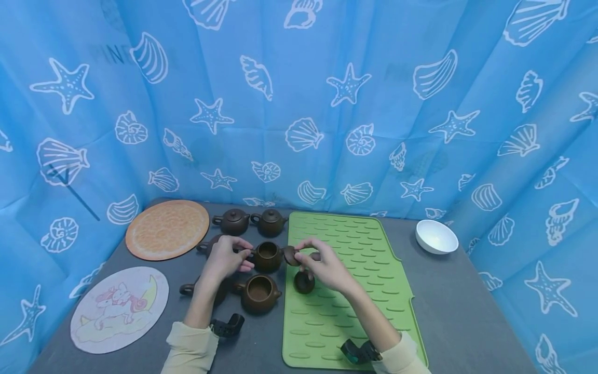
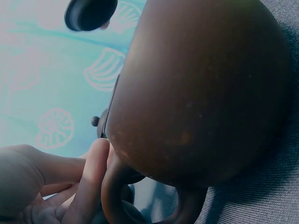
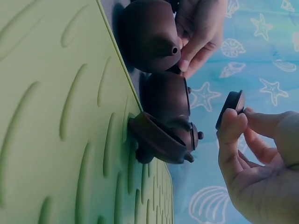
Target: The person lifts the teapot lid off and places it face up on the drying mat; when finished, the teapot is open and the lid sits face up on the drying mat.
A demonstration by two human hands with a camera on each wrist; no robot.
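Note:
A dark brown teapot (image 1: pixel 268 257) stands lidless in the middle of the group, its mouth facing up. My left hand (image 1: pixel 229 258) is at its left side, thumb and fingers pinching its handle. To the right of that teapot, my right hand (image 1: pixel 324 264) pinches a small round teapot lid (image 1: pixel 290 255); the right wrist view shows the lid (image 3: pixel 231 108) raised in the fingertips. Below that hand, an upturned lid (image 1: pixel 304 282) lies on the green mat (image 1: pixel 327 324), and another lid (image 1: pixel 315 256) is partly hidden by the fingers. A second lidless teapot (image 1: pixel 258 294) stands nearer me.
Two lidded teapots, one at the back left (image 1: pixel 234 222) and one beside it (image 1: pixel 270 222), stand behind. More teapots are partly covered by my left arm. Left lie a pizza-patterned round mat (image 1: pixel 167 230) and a unicorn-patterned one (image 1: pixel 119 310). A white bowl (image 1: pixel 436 237) sits far right.

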